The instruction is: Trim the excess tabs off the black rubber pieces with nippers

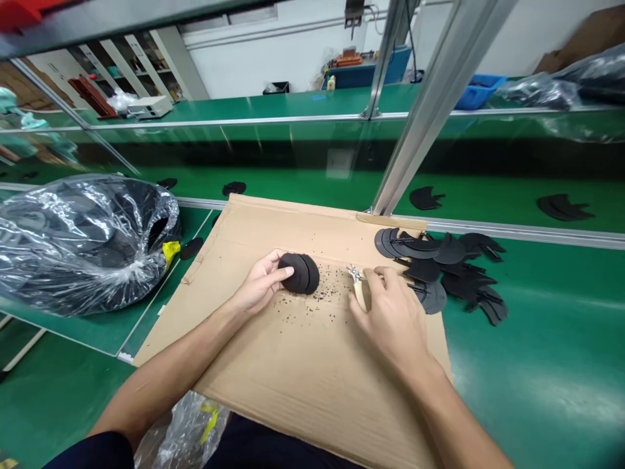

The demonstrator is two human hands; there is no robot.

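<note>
My left hand [263,281] pinches rounded flat black pieces [308,273], thumb on top, above the cardboard sheet [293,365]. To the right, my right hand [393,309] is closed around a pair of nippers [359,290] with pale handles; their metal jaws point away from me. Small black scraps [325,293] lie scattered on the cardboard between my hands. Beyond my right hand is a pile of curved black pieces [454,267], partly on the cardboard and partly on the green table. The right fingertips are partly hidden behind the hand.
On the left sits a large clear plastic bag [88,241] of black pieces, tied with yellow tape. A metal post [420,111] rises behind the cardboard. Several black pieces [564,207] lie on the green belt at the back. A blue bin [478,91] stands on the upper shelf.
</note>
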